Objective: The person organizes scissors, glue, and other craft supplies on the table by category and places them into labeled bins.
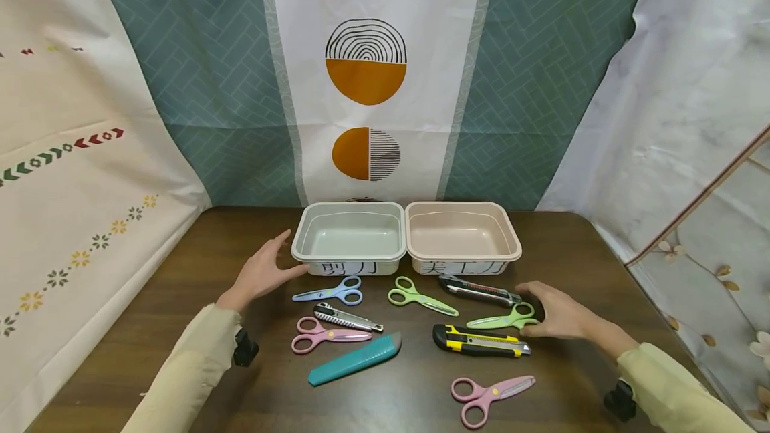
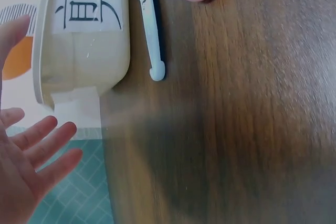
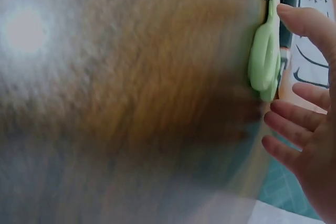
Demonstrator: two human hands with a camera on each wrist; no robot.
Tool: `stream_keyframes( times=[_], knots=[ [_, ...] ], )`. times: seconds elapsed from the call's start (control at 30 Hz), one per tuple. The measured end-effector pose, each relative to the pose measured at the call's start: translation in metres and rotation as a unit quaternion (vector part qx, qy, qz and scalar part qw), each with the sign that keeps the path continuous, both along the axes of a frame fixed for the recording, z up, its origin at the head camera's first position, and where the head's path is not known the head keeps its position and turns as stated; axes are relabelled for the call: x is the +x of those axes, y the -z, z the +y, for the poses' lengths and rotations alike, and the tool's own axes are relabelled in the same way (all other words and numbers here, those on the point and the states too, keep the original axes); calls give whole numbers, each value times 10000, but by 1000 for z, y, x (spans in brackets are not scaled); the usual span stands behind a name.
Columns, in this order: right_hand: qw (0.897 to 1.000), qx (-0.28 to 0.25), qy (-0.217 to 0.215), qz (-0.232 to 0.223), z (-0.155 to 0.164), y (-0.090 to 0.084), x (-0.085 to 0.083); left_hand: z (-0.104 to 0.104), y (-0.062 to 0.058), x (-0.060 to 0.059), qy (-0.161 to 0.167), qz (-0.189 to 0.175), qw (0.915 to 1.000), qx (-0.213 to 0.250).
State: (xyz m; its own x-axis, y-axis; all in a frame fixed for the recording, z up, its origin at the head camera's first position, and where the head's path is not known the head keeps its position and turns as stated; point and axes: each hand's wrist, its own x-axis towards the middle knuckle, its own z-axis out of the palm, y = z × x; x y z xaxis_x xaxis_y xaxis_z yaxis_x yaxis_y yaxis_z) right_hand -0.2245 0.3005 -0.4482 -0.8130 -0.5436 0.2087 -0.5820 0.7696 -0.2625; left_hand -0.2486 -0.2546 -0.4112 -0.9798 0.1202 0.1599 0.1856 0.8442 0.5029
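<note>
while the head view looked down on the brown table point(image 1: 180, 326), the left hand point(image 1: 261, 272) lay with fingers straight and loosely spread, holding nothing, its fingertips just beside the near left corner of the pale green tray point(image 1: 349, 238). the right hand point(image 1: 556, 316) rested low at the right, fingers relaxed, touching the handle end of the green scissors point(image 1: 505, 319); whether it gripped them could not be told there. those scissors lay near the beige tray point(image 1: 462, 238), between the silver utility knife point(image 1: 478, 291) on the far side and the yellow and black utility knife point(image 1: 481, 342) on the near side. blue scissors point(image 1: 331, 293) lay just near of the green tray. from the left wrist view, the left hand point(image 2: 26, 166) showed an open palm with spread fingers, apart from the pale green tray point(image 2: 84, 61), whose label faced the camera; the blue scissors point(image 2: 149, 30) lay just beside the tray. from the right wrist view, blurred, the right hand point(image 3: 310, 129) had its fingers spread and straight, close beside the green scissors point(image 3: 265, 61) but pinching nothing.
</note>
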Motion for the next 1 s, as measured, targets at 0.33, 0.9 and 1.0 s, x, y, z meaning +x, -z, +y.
stream_keyframes(
  times=[0.33, 0.9, 1.0],
  knots=[
    [9998, 111, -123, -61, -1, 2, 1, 6, 2, -6, -23, -106, 9999, 119],
    [9997, 96, -196, -146, 5, 1, 6, 10, 4, -9, 4, -23, 9994, 344],
    [9996, 67, -275, -41, 7, 2, 5, 10, 5, -9, 30, -9, 9992, 401]
  ],
)
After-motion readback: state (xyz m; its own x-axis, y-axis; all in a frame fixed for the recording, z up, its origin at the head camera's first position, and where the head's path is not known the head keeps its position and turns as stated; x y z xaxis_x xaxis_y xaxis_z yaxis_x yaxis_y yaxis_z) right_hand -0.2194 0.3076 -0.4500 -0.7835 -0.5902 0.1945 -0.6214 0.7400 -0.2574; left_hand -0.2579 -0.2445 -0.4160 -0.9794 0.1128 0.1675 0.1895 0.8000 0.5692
